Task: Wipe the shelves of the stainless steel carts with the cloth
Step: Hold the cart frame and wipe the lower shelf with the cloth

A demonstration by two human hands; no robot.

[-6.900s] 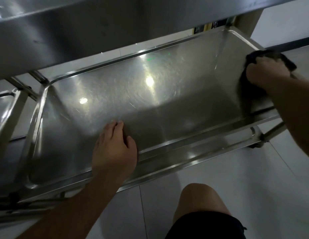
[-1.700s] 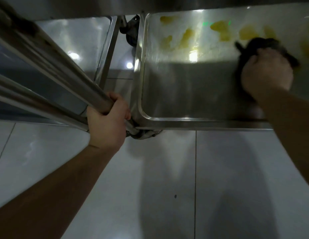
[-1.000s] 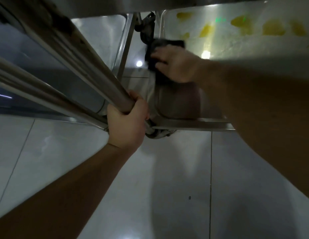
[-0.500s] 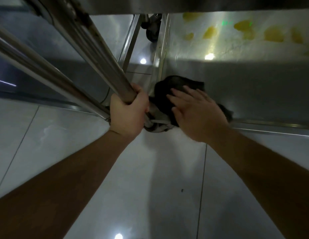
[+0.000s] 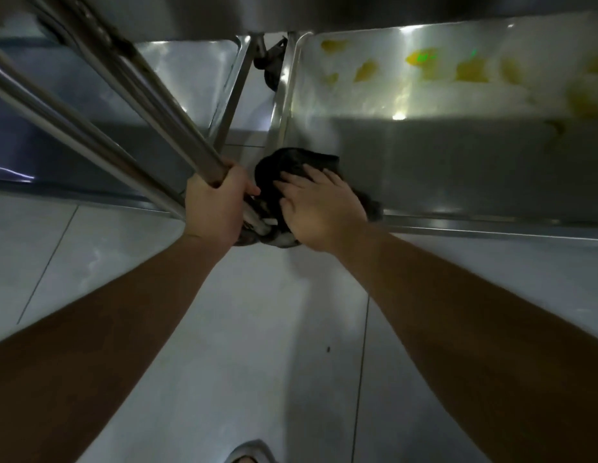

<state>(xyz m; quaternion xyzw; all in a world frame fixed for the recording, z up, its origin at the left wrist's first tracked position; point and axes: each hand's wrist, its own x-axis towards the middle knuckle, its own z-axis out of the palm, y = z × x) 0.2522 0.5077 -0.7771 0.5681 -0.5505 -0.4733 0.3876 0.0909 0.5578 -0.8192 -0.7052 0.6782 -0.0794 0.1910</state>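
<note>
The bottom shelf [image 5: 458, 168] of a stainless steel cart fills the upper right, its far part marked with yellow patches [image 5: 471, 70]. A dark cloth [image 5: 290, 162] lies bunched on the shelf's near left corner. My right hand [image 5: 319, 208] presses flat on the cloth with fingers spread. My left hand [image 5: 215, 203] grips the cart's upright steel post [image 5: 163, 121] just left of that corner.
A second steel cart's shelf [image 5: 190, 71] sits to the left, with a caster wheel [image 5: 270, 70] in the gap between the carts. An upper shelf [image 5: 357, 10] overhangs at the top. White tiled floor [image 5: 257, 345] spreads below; a shoe tip [image 5: 247, 454] shows at the bottom edge.
My right hand and cloth swept from the shelf's right to its far left corner, then back to the near left corner. My left hand keeps its grip on the post.
</note>
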